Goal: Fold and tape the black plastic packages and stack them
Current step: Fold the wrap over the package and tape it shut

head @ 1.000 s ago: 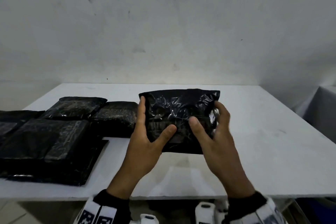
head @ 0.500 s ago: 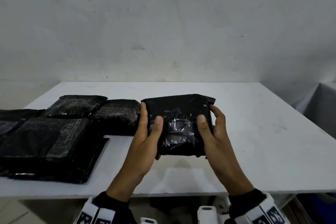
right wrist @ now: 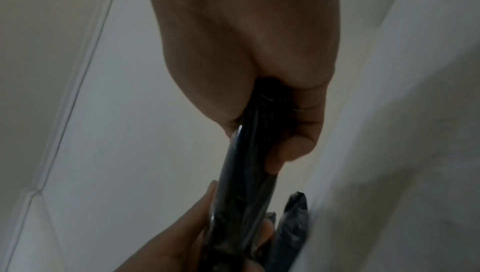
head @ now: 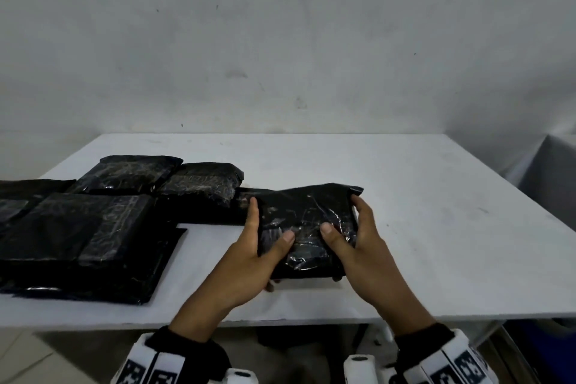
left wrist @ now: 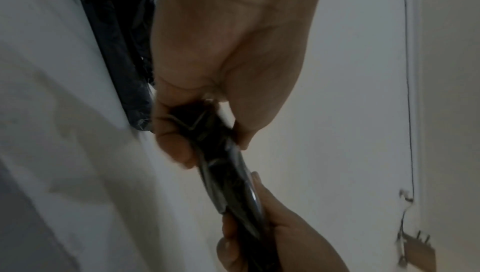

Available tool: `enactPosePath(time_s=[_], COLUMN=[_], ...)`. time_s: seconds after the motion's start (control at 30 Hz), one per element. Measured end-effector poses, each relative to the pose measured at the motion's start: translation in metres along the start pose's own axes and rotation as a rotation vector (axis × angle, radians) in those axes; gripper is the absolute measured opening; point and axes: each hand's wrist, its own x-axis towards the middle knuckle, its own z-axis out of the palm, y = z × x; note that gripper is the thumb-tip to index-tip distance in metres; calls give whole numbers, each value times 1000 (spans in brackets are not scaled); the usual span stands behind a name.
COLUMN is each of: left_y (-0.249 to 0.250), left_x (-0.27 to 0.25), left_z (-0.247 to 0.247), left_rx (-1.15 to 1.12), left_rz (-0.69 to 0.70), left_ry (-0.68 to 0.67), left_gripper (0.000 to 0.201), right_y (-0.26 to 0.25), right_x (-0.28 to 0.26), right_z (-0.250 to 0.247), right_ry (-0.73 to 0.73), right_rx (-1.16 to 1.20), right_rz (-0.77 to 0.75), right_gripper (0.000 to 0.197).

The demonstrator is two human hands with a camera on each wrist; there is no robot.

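1. Your left hand (head: 249, 254) grips the left edge of the folded black package (head: 307, 227), thumb on its top face and fingers curled beneath; the left wrist view confirms the pinch (left wrist: 207, 83).
2. Your right hand (head: 358, 246) grips the right edge of the same package in the same way, thumb on top and fingers wrapped round the side, as the right wrist view also shows (right wrist: 259, 71).
3. A second ago you held the package raised and tilted toward you; half a second ago it was lower and flatter. It now sits lower again over the white counter (head: 420, 227), lying close to flat. Whether its underside touches the counter cannot be told.
4. Both thumbs have drawn nearer each other across the glossy taped middle of the top face.
5. The package's far left corner now lies just beside a finished package (head: 202, 185) on the counter; whether they touch cannot be told.
6. A further finished package (head: 131, 171) behind it and the large stack (head: 78, 240) at the left edge stand as they did in the earlier frames.
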Motion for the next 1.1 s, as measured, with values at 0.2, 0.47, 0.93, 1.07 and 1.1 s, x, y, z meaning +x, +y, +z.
enactPosePath(time_s=[0.2,0.47,0.93,1.07,1.1], left_y=[-19,-33,-47,-51,-53], left_x=[-14,-27,-26,-28,-29], left_z=[-2,45,38,31,29], left_rx=[452,904,969,976,979], left_rz=[30,92,115,113,109], left_ry=[10,-361,-422,-417,-412], left_gripper=[87,66,71,72,73], right_y=[27,13,43,43,44], right_x=[-5,-17,-54,-55,-55], right_z=[-1,-8,5,6,6], right_ry=[-98,-93,-509,-499,-494], right_rx=[-123,-654,-965,-990,-989], right_rz=[134,131,-8,0,4], right_gripper=[70,73,87,85,85])
